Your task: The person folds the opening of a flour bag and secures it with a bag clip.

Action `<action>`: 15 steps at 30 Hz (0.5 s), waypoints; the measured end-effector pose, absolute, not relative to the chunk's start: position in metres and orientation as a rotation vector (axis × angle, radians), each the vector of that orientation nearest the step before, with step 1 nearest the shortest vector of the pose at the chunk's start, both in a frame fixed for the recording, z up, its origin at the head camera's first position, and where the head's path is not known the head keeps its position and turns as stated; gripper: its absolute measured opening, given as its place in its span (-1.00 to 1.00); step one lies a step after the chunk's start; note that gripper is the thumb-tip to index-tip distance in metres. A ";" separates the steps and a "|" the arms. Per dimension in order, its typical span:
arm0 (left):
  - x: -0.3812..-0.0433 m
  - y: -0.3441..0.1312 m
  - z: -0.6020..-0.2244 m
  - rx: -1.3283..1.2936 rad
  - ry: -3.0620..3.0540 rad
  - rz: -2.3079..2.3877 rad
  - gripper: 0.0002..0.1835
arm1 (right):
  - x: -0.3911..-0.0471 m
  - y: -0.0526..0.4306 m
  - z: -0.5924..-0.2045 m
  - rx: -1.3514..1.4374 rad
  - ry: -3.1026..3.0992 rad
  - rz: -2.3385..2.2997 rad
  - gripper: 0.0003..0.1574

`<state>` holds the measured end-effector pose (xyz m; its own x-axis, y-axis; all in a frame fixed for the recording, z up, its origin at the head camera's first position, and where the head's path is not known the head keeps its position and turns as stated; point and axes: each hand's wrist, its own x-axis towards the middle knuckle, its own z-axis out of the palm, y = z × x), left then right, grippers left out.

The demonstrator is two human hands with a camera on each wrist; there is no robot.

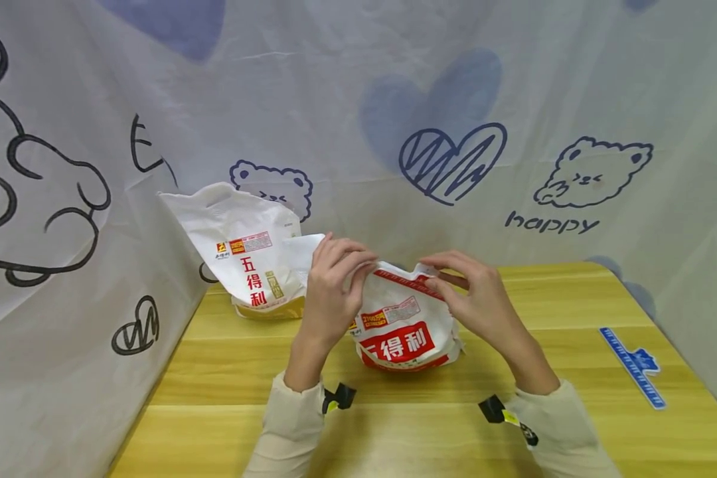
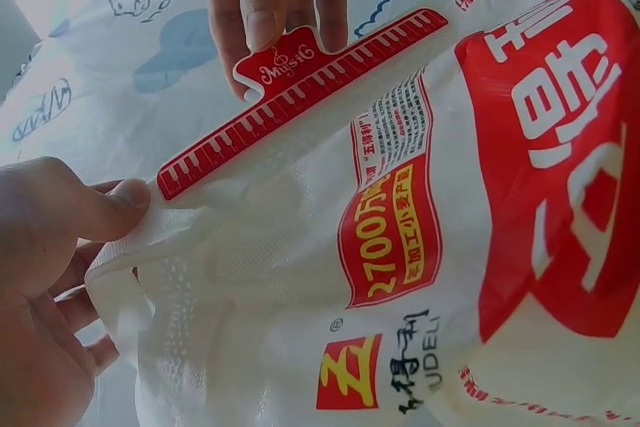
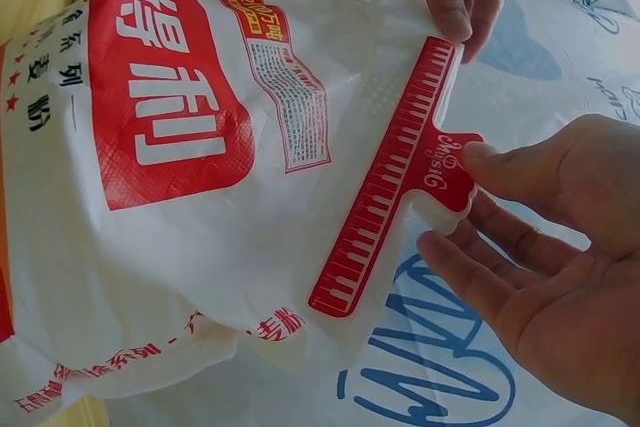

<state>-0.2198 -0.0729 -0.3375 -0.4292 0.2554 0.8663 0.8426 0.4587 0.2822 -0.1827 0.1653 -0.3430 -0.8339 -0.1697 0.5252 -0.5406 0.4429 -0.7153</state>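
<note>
A white flour bag [image 1: 397, 342] with red panels stands on the table in front of me, its top edge drawn together. Along that edge lies a red bag clip [image 2: 300, 97] with a piano-key pattern and "Music" on its tab. My left hand [image 1: 334, 289] pinches the bag's top corner by the clip's end, thumb on the near face. My right hand [image 1: 484, 299] pinches the clip's tab [image 3: 448, 172] between thumb and fingers, as the right wrist view shows.
Behind on the left stands a second flour bag [image 1: 253, 265], yellow at its base, its top loose and unclipped. A blue bag clip [image 1: 633, 368] lies at the right of the wooden table [image 1: 227, 398]. A printed cloth [image 1: 334, 99] hangs behind.
</note>
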 end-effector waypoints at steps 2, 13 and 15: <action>-0.219 -0.074 -0.338 -0.920 -1.914 -0.950 -0.93 | -0.182 0.166 -0.343 0.607 -2.320 1.337 -0.58; -0.206 -0.077 -0.354 -0.874 -1.838 -0.994 -0.69 | -0.169 0.168 -0.349 0.612 -2.304 1.119 -0.52; -0.202 -0.077 -0.357 -0.849 -1.792 -1.012 -0.66 | -0.166 0.170 -0.351 0.599 -2.295 1.066 -0.53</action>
<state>-0.2021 -0.0769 -0.3567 -0.3752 0.1337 0.9173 0.8545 0.4335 0.2863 -0.1656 0.1695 -0.3509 -0.7586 -0.1662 0.6300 -0.5885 0.5897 -0.5531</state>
